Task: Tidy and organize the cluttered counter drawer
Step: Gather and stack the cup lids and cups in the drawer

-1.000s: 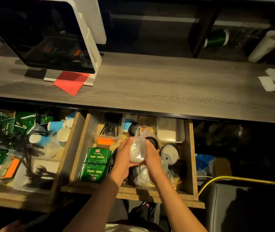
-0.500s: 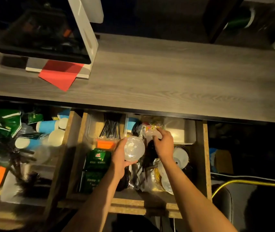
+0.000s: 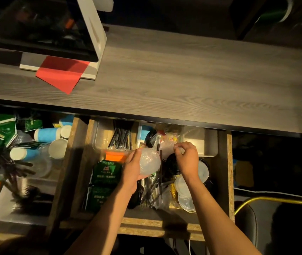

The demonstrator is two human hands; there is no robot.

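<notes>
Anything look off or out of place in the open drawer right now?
Yes. Loose black straws lie crisscrossed among clear lids beside the green packets, unsorted. The left hand holds a clear dome lid; the right hand pinches something small.

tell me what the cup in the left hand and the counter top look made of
Clear cup, held by the left hand: thin transparent plastic, glossy, with glints and the drawer's clutter showing through it. Counter top: grey wood-grain surface, matte; probably laminate rather than solid wood, though that is uncertain.
</notes>
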